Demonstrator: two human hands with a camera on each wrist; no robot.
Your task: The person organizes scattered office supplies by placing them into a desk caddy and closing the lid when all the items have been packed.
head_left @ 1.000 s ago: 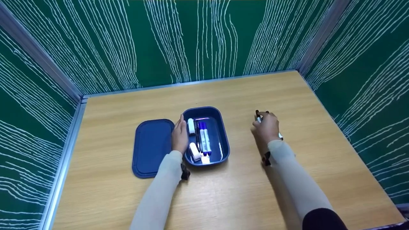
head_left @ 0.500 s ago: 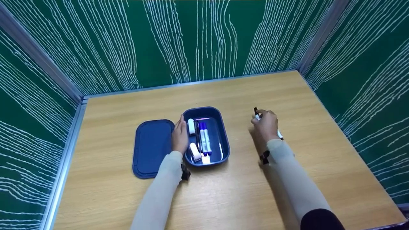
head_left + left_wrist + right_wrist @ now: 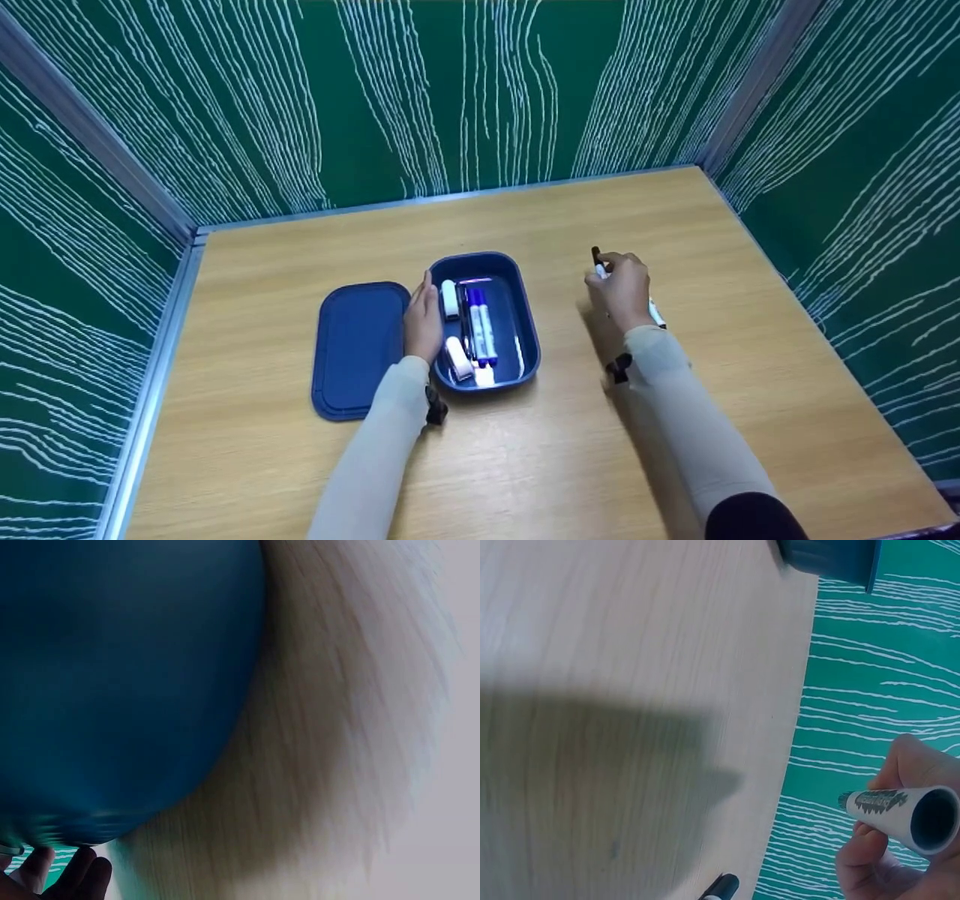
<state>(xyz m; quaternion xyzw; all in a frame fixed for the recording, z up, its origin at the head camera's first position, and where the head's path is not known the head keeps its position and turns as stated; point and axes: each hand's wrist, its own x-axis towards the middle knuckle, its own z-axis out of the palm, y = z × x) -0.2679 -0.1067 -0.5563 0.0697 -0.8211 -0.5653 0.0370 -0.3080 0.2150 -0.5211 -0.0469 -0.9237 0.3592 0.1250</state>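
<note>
My left hand [image 3: 424,322] rests with straight fingers along the left wall of a dark blue open box [image 3: 531,330]. In the left wrist view the box's blue side [image 3: 127,675] fills the upper left, with fingertips [image 3: 94,877] below it. My right hand [image 3: 626,292] pinches a black-capped white marker [image 3: 601,271], to the right of the box. The right wrist view shows that marker [image 3: 885,802] between thumb and fingers, its dark end towards the camera. A second black cap [image 3: 721,886] appears at the bottom there. Whether the white barrel [image 3: 656,311] behind my hand belongs to the held marker, I cannot tell.
Inside the box lie two blue-capped markers [image 3: 482,330], dark slim pens [image 3: 464,322] and two white oblong items [image 3: 457,358]. Left of it, a flat blue lid [image 3: 356,352] lies on the wooden table [image 3: 525,465]. Green panels [image 3: 517,97] enclose the back and sides.
My right hand has moved slightly left and away from me with the marker, whose black cap now sticks out further. My left hand and the box stay put.
</note>
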